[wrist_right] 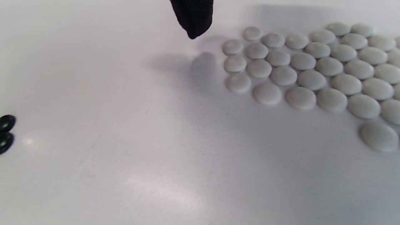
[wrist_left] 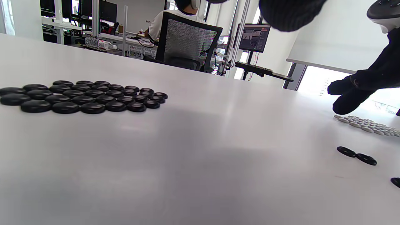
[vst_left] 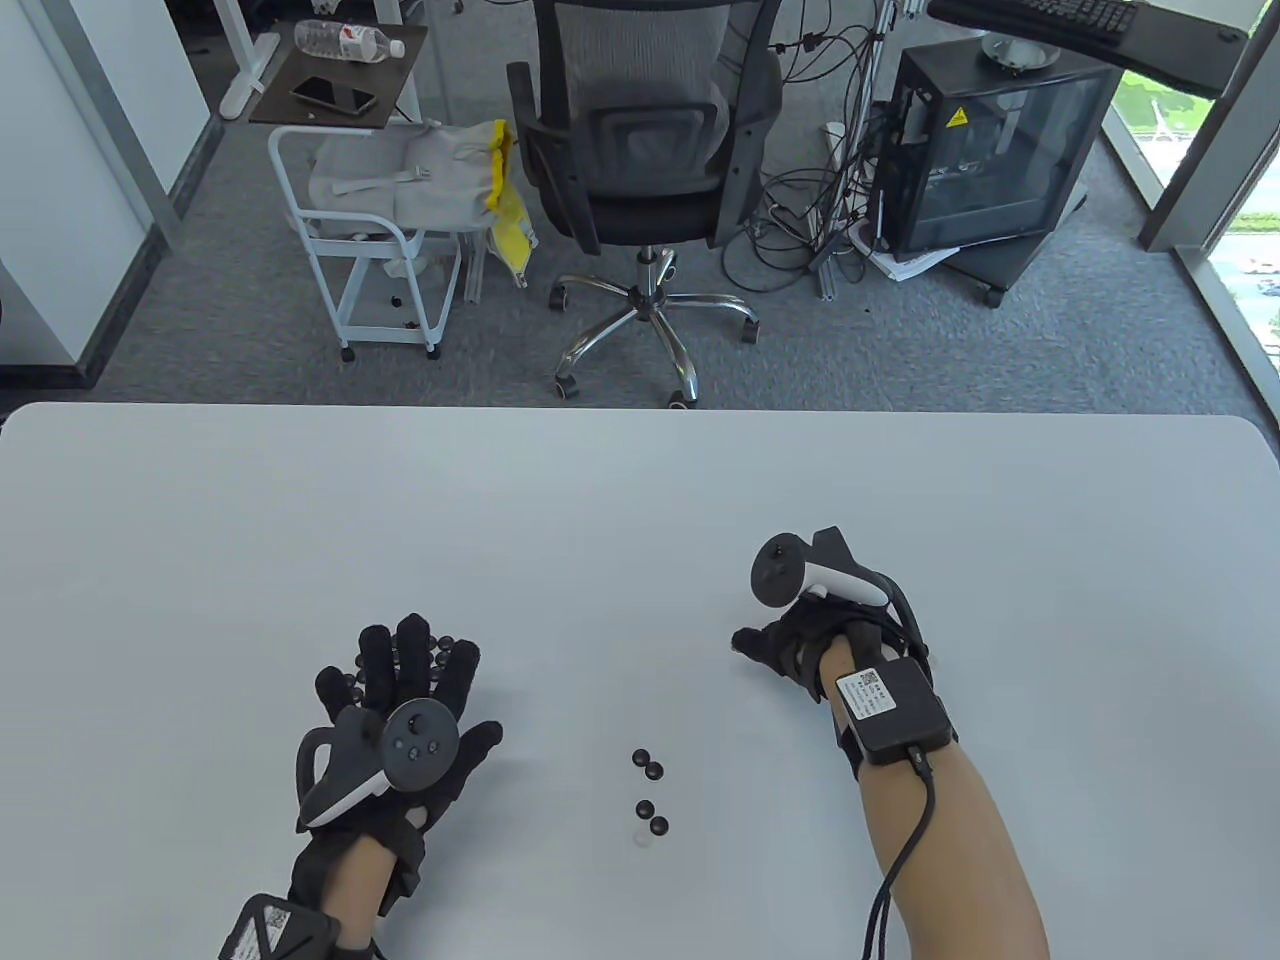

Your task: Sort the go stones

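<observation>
Left hand flat, fingers spread over black stone cluster; right hand loose, empty, above white cluster; five unsorted stones mid-bench between hands

Black stone group mostly covered by left hand in table view (only a few edges visible between fingers). White stone group cut off at right edge of right wrist view. Right hand fingers hidden under tracker. White stone near counter centre barely discernible.
</observation>
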Motion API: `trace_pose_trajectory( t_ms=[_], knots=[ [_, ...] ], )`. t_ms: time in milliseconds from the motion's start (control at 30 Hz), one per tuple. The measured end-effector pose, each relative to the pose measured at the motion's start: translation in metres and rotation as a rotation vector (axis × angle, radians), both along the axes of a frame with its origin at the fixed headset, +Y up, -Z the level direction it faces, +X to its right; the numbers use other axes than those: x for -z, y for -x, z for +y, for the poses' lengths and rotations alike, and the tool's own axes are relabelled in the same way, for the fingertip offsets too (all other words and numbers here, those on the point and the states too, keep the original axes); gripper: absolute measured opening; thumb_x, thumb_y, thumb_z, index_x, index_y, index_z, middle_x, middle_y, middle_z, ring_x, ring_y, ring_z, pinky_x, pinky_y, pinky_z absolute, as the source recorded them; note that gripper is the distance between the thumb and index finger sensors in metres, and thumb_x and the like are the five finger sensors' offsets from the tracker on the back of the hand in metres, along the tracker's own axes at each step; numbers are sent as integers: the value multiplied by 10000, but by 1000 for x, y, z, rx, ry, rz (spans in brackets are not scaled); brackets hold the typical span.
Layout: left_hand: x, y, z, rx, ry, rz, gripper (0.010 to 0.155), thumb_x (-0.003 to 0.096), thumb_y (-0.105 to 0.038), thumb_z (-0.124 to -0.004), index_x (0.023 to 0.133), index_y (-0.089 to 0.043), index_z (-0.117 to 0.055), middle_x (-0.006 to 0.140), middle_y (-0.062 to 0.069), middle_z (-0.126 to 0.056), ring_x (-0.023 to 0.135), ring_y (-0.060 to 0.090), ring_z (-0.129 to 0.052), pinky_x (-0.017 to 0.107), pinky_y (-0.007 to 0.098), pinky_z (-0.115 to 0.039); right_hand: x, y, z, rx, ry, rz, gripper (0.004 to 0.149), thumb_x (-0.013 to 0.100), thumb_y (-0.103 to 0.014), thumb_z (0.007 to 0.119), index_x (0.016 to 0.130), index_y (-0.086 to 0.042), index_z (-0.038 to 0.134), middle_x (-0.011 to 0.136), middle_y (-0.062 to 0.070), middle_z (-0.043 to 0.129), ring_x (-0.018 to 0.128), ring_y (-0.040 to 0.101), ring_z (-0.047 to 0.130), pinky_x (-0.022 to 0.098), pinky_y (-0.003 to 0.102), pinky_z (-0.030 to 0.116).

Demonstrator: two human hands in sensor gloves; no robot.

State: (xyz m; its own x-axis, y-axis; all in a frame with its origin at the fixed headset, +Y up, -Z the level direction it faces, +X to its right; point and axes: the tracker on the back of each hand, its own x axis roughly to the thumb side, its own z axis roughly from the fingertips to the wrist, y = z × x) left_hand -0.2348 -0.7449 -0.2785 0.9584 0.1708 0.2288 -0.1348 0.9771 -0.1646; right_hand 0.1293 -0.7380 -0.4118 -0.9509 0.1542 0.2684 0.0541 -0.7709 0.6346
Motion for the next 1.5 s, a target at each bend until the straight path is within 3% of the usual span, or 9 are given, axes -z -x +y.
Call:
trace_pose_trajectory(
  t_ms=[200, 433, 767, 967, 1267, 1500],
  knots=[
    [0, 0, 0, 0, -1, 0, 796, 602, -560, -558, 1218, -183, -222, 1150, 282, 121, 958, 552, 170, 495, 821, 23, -46, 46, 8, 71, 71, 261, 704, 598, -495, 511, 1082, -39, 742, 1134, 421, 110, 910, 688, -29, 555, 913, 139],
    [0, -1, 0, 7, 1, -1, 796, 601, -561, -557, 1217, -182, -223, 1149, 282, 121, 958, 551, 170, 495, 821, 23, -104, 83, -7, 154, 194, 461, 693, 598, -496, 508, 1107, -63, 691, 1128, 426, 89, 901, 690, -41, 548, 912, 132],
    [-1, -1, 0, 7, 4, -1, 797, 601, -561, -557, 1218, -182, -223, 1149, 283, 122, 957, 552, 170, 494, 821, 23, -143, 95, -27, 91, 217, 588, 717, 599, -497, 506, 1171, -65, 499, 1083, 442, -21, 871, 693, -94, 535, 911, 102],
    [-1, -1, 1, 2, 0, -1, 796, 601, -561, -557, 1218, -183, -226, 1149, 284, 119, 957, 553, 167, 494, 822, 21, -154, 48, -21, 28, 181, 550, 681, 607, -493, 531, 1150, -85, 578, 1095, 427, -2, 878, 686, -87, 542, 909, 108],
    [0, -2, 0, 9, 9, -5, 796, 601, -560, -557, 1218, -183, -223, 1149, 282, 121, 957, 552, 169, 493, 821, 22, -116, -98, -21, 47, 136, 52, 642, 620, -478, 555, 1148, -114, 572, 1098, 423, 2, 879, 685, -88, 541, 911, 96],
    [-1, -3, -1, 15, 14, -2, 797, 602, -561, -557, 1218, -180, -223, 1148, 285, 119, 957, 554, 168, 494, 821, 22, -91, -122, -27, 77, 53, -61, 658, 617, -481, 557, 1157, -107, 532, 1097, 422, -1, 884, 686, -83, 545, 911, 97]
  ],
)
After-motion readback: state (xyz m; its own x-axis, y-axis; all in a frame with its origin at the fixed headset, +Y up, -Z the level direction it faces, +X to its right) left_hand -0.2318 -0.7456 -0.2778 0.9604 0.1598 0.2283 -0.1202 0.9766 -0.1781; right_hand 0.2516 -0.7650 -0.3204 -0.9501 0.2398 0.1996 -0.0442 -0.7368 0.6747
